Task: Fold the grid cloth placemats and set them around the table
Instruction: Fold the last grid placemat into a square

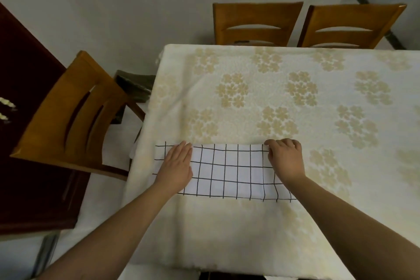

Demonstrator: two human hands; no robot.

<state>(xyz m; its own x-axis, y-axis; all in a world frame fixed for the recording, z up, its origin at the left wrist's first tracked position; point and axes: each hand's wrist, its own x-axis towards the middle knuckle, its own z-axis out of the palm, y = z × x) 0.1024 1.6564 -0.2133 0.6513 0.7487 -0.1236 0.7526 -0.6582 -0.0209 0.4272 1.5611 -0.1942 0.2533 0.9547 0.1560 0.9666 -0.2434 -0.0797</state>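
A white grid cloth placemat with black lines lies as a folded long strip near the table's left front, on the floral tablecloth. My left hand lies flat on its left part with straight fingers. My right hand is at the placemat's far right corner, fingers curled over the edge and pinching the cloth there.
Two wooden chairs stand at the table's far side. A third wooden chair stands at the left end, with a dark wooden cabinet behind it. A dark object lies on the floor by the table's left corner.
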